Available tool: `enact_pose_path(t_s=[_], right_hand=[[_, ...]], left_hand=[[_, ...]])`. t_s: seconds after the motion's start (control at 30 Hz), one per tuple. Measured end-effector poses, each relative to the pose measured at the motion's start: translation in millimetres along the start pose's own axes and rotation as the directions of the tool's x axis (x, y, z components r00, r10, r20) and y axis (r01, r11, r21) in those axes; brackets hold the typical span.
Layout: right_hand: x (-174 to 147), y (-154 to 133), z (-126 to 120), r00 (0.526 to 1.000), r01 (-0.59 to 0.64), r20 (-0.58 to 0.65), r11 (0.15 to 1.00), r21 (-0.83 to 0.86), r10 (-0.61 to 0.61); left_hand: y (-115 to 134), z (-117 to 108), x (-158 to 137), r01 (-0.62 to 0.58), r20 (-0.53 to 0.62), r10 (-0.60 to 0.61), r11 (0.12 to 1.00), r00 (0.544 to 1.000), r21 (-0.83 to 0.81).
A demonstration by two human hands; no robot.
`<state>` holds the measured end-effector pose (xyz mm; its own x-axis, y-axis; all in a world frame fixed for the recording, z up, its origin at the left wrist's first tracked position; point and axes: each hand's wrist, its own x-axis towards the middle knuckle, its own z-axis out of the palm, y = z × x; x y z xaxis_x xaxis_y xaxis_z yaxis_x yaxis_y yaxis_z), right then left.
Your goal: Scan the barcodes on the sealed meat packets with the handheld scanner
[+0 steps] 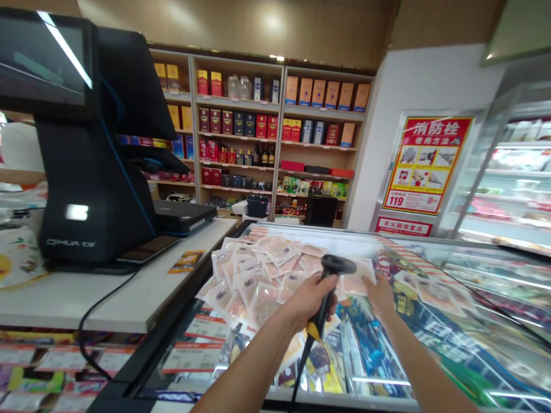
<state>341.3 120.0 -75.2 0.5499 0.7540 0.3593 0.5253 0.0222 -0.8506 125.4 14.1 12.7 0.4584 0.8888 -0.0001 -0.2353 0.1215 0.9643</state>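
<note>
My left hand [310, 301] is wrapped round the handle of a black barcode scanner [338, 265], its head pointing right and its cord running down toward me. Just right of the scanner, my right hand [381, 293] grips the edge of a clear flat food packet [356, 280], which lies partly under the scanner head. A heap of similar pale packets [275, 252] spreads over the glass top of the freezer [344, 232], left of and behind my hands. More flat packets [439, 291] lie to the right on the glass.
On the left, a black point-of-sale terminal [94, 172] stands on a white counter [129, 298] with a small orange packet [187, 261]. Bagged goods [370, 344] show through the glass. Shelves of boxes [241, 123] and a red fire-hydrant sign [424, 166] are behind.
</note>
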Motion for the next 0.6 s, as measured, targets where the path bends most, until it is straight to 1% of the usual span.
enact_pose_path(t_s=[0.1, 0.17, 0.23, 0.4, 0.6], right_hand=[[-5, -11, 7, 0.998, 0.001, 0.062, 0.988, -0.157, 0.009], [-8, -18, 7, 0.993, 0.033, 0.116, 0.974, -0.226, -0.007], [-11, -25, 6, 0.988, 0.041, 0.157, 0.952, -0.304, 0.007], [-18, -31, 6, 0.973, 0.084, 0.231, 0.93, -0.358, 0.001], [-22, -27, 11, 0.963, 0.131, 0.267, 0.911, -0.39, -0.024]], left_hand=[[-2, -3, 1, -0.017, -0.024, 0.017, 1.0, 1.0, -0.002], [-2, -5, 2, -0.019, -0.037, 0.019, 1.0, 0.999, 0.0], [-1, -6, 3, -0.017, -0.042, 0.017, 1.0, 0.999, 0.003], [0, -4, 5, 0.022, -0.037, -0.022, 1.0, 0.999, -0.006], [-4, -1, 11, 0.016, -0.044, -0.017, 1.0, 0.999, -0.005]])
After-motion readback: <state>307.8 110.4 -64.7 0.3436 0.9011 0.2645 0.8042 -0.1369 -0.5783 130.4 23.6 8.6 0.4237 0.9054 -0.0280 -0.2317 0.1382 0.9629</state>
